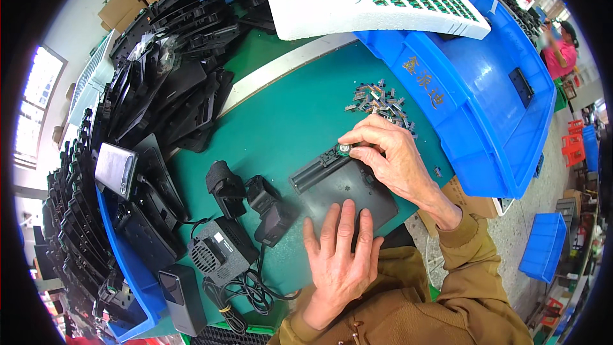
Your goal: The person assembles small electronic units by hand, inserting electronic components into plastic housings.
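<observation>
A flat black plastic housing lies on the green mat, with a long raised channel along its far edge. My left hand rests on its near part, fingers stretched out and lying flat. At the channel's right end, my right hand pinches a small round part with a green rim and a pale centre, between thumb and forefinger. Whether that part is seated in the channel I cannot tell. Beyond the right hand lies a loose heap of small metal-and-green components.
A white foam tray of green parts overlaps a blue bin on the right. Black housings pile up at left. Nearer are a black power adapter, cables, black blocks and a power bank. A person stands far right.
</observation>
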`<action>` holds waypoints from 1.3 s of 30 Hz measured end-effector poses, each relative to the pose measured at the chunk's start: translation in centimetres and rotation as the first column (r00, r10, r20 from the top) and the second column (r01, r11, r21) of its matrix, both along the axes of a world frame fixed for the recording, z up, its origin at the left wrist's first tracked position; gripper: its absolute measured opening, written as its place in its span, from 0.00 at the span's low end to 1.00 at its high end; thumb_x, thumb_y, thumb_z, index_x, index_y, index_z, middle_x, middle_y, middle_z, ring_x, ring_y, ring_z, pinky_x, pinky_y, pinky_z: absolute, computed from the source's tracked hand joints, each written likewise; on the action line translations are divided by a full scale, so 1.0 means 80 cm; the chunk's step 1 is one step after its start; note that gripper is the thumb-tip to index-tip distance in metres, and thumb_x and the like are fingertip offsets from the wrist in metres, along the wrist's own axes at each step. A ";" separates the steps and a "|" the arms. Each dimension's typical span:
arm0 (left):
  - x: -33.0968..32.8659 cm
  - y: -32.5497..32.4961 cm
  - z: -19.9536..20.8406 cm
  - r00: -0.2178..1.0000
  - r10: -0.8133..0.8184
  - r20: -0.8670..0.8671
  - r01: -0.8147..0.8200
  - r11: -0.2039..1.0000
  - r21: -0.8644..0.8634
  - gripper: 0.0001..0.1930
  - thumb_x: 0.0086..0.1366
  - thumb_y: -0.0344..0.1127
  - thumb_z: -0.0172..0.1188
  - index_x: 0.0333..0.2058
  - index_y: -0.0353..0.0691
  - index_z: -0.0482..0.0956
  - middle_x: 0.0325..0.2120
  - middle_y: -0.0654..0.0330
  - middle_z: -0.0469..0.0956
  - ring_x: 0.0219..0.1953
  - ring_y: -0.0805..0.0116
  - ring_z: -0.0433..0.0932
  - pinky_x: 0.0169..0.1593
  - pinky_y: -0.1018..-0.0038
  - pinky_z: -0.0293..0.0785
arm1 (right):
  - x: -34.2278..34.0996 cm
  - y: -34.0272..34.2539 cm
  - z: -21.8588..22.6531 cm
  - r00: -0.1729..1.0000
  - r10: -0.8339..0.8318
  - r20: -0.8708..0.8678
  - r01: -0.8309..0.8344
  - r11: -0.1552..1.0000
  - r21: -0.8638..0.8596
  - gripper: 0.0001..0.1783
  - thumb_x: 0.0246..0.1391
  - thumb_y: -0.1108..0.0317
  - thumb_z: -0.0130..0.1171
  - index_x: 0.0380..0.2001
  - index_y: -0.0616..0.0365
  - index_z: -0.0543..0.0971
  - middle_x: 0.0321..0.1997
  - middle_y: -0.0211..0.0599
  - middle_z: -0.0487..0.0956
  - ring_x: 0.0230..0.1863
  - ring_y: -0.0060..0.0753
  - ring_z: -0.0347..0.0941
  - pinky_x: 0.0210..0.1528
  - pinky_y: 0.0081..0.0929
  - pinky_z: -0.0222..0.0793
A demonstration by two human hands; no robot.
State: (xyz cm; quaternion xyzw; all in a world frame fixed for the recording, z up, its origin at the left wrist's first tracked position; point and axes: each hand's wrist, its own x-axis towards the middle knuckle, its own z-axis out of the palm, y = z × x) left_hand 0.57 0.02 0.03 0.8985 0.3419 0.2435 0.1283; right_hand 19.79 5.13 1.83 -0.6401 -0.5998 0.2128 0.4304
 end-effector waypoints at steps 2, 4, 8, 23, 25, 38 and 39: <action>0.000 0.000 0.000 1.000 -0.001 0.000 0.001 1.000 -0.001 0.28 0.54 0.40 0.70 0.54 0.39 0.78 0.59 0.48 0.73 0.59 0.46 0.71 0.64 0.37 0.57 | -0.001 -0.001 0.008 0.999 -0.016 -0.051 0.013 0.997 -0.076 0.11 0.52 0.80 0.64 0.40 0.61 0.84 0.39 0.40 0.79 0.39 0.39 0.79 0.41 0.31 0.74; 0.000 -0.001 -0.001 1.000 0.002 0.005 -0.002 1.000 0.002 0.28 0.54 0.40 0.70 0.54 0.39 0.78 0.59 0.48 0.73 0.59 0.46 0.71 0.64 0.37 0.57 | -0.003 -0.002 0.011 0.989 -0.057 -0.137 0.037 0.988 -0.147 0.11 0.51 0.78 0.66 0.40 0.61 0.84 0.39 0.39 0.80 0.38 0.35 0.79 0.40 0.31 0.74; 0.000 -0.001 0.000 1.000 0.002 -0.001 -0.002 1.000 -0.002 0.28 0.54 0.41 0.70 0.54 0.39 0.79 0.58 0.48 0.73 0.59 0.47 0.71 0.64 0.38 0.57 | 0.001 0.000 0.009 0.985 -0.039 -0.167 0.016 0.991 -0.135 0.12 0.51 0.78 0.66 0.40 0.61 0.84 0.40 0.38 0.80 0.37 0.32 0.79 0.40 0.30 0.74; 0.001 -0.001 0.000 1.000 0.006 -0.008 -0.006 1.000 0.005 0.27 0.56 0.41 0.69 0.55 0.40 0.78 0.59 0.49 0.73 0.60 0.46 0.71 0.65 0.38 0.56 | -0.003 0.003 -0.003 0.999 -0.010 0.032 0.010 1.000 0.020 0.08 0.54 0.79 0.65 0.39 0.62 0.84 0.39 0.34 0.79 0.36 0.26 0.76 0.36 0.23 0.73; 0.001 -0.001 0.001 1.000 0.002 -0.021 -0.002 1.000 0.002 0.27 0.56 0.41 0.69 0.55 0.40 0.78 0.59 0.49 0.73 0.60 0.46 0.71 0.65 0.38 0.56 | -0.003 0.003 -0.003 0.995 -0.016 0.094 0.012 0.999 0.052 0.09 0.53 0.78 0.66 0.39 0.62 0.84 0.39 0.35 0.80 0.36 0.31 0.77 0.37 0.27 0.73; 0.002 -0.001 0.001 1.000 0.009 -0.017 -0.010 1.000 -0.002 0.27 0.55 0.41 0.69 0.54 0.41 0.79 0.59 0.49 0.73 0.60 0.46 0.71 0.66 0.39 0.54 | 0.006 -0.001 0.008 0.999 -0.007 -0.035 0.006 1.000 -0.018 0.12 0.53 0.81 0.63 0.41 0.62 0.84 0.39 0.37 0.81 0.36 0.32 0.77 0.38 0.26 0.73; 0.002 -0.002 0.001 1.000 0.008 -0.012 -0.008 1.000 0.004 0.27 0.55 0.41 0.70 0.54 0.40 0.79 0.59 0.49 0.73 0.60 0.46 0.71 0.66 0.39 0.54 | 0.008 -0.003 0.008 1.000 -0.019 -0.009 0.019 0.999 0.032 0.12 0.53 0.82 0.63 0.41 0.62 0.84 0.39 0.37 0.81 0.36 0.31 0.77 0.38 0.26 0.73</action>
